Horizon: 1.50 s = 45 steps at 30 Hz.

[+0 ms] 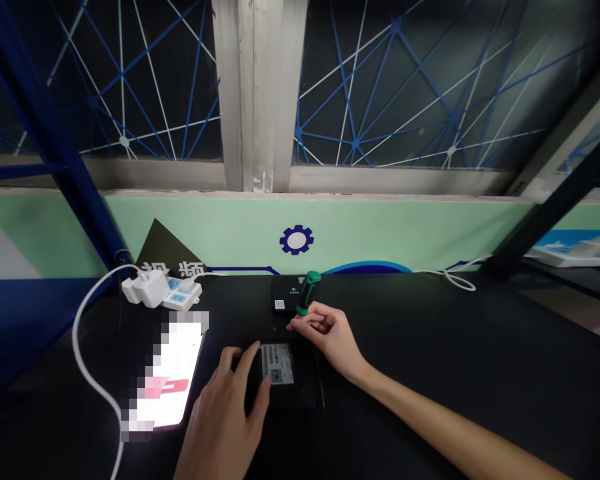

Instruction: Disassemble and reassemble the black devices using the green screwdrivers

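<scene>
A flat black device [300,393] lies on the dark table, a white printed label [278,364] on its upper face. My left hand [230,400] rests at its left side, fingers spread, index fingertip and thumb touching it by the label's edge. Just beyond the device, my right hand [333,333] pinches a screwdriver [310,292] below its green and black handle. The handle points up, slightly tilted; fingers hide the shaft and tip. Behind the screwdriver sits a small black box [285,293] with a white code sticker. A tiny light sliver [275,328], too small to identify, lies near the device's far edge.
To the left, a lit phone [175,373], partly pixelated, lies on the table [430,373]. A white power strip [183,293] with a charger [147,288] stands behind it, its white cable [80,347] curving forward. Another white cable [460,280] lies at the back right, along the green wall.
</scene>
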### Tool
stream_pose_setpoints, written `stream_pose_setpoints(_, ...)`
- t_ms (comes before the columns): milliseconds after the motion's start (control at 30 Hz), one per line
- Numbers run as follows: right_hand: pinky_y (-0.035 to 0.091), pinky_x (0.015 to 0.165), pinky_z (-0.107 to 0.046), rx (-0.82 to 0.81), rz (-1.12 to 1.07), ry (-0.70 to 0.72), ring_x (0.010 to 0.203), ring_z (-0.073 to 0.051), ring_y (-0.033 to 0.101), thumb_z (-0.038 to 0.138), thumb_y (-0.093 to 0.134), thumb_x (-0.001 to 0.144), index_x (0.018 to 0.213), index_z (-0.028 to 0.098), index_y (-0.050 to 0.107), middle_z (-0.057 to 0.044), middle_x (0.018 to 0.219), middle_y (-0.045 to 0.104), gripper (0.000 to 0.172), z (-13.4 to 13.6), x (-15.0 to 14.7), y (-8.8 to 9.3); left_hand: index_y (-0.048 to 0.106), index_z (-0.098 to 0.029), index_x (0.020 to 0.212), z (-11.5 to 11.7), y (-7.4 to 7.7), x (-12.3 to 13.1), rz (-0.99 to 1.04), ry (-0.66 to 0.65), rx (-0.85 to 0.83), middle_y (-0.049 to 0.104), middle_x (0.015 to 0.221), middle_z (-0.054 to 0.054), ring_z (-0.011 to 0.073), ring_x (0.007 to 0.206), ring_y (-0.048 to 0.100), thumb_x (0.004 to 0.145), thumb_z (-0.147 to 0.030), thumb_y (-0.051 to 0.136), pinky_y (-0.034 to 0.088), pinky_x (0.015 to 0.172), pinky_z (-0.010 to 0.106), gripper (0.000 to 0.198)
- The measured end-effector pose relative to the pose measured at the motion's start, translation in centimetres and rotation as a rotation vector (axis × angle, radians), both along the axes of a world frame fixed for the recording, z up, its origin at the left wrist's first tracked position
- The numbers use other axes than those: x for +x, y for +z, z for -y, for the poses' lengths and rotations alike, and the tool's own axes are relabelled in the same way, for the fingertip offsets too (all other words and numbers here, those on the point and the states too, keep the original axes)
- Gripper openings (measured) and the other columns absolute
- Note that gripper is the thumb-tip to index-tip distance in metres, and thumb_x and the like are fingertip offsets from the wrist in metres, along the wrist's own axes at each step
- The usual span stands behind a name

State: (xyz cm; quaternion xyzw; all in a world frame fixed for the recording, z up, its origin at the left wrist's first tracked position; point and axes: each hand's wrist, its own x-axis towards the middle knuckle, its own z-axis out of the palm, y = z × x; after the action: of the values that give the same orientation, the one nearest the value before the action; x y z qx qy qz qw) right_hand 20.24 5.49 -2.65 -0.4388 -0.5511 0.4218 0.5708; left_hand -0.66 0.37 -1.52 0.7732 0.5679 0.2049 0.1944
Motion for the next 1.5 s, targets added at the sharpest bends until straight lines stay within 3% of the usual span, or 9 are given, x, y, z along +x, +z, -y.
stream_pose_setpoints(433,0.052,0.064,-0.030,-0.010,0.004,0.021,0.064,-0.017,0.066,0.050,0.086,0.070,0.073,0.018,0.067,-0.006,0.077,0.075,0.038,0.1,0.2,-0.2,0.052,-0.024,0.140,-0.1,-0.2,-0.2,-0.010,-0.005,-0.026,0.058,0.124,0.011,0.0214,0.087,0.070,0.101,-0.042,0.030,0.056,0.071,0.033,0.048)
stream_pose_setpoints(933,0.047,0.060,-0.025,0.071,0.036,0.037,0.065,-0.013,0.059,0.048,0.076,0.082,0.080,0.015,0.074,-0.005,0.080,0.070,0.032,0.2,0.1,-0.2,0.053,-0.025,0.140,-0.3,-0.8,-0.4,0.015,-0.015,-0.010,0.058,0.124,0.010,0.0207,0.085,0.071,0.100,-0.044,0.031,0.057,0.070,0.032,0.049)
stream_pose_setpoints(1100,0.047,0.059,-0.025,0.077,0.052,0.010,0.060,-0.011,0.054,0.044,0.082,0.077,0.078,0.016,0.072,-0.002,0.075,0.067,0.030,-0.1,0.1,-0.6,0.054,-0.026,0.139,-0.4,-0.9,-0.5,0.020,-0.020,0.009,0.059,0.125,0.010,0.0210,0.086,0.072,0.100,-0.044,0.032,0.057,0.071,0.033,0.049)
stream_pose_setpoints(1367,0.051,0.067,-0.026,0.011,-0.043,0.004,0.068,-0.016,0.067,0.041,0.088,0.070,0.074,0.019,0.060,-0.001,0.069,0.070,0.036,-0.4,0.2,-0.8,0.053,-0.026,0.140,-0.5,-0.8,-0.5,0.015,-0.025,-0.013,0.059,0.123,0.010,0.0219,0.089,0.072,0.100,-0.045,0.029,0.057,0.072,0.033,0.050)
stream_pose_setpoints(1500,0.053,0.069,-0.028,0.025,-0.008,0.000,0.072,-0.019,0.071,0.043,0.086,0.073,0.077,0.019,0.060,-0.004,0.072,0.075,0.035,-0.2,0.2,-0.7,0.052,-0.025,0.141,-0.5,-0.9,-0.5,0.004,-0.024,-0.012,0.058,0.125,0.011,0.0230,0.092,0.072,0.100,-0.045,0.029,0.057,0.075,0.034,0.051)
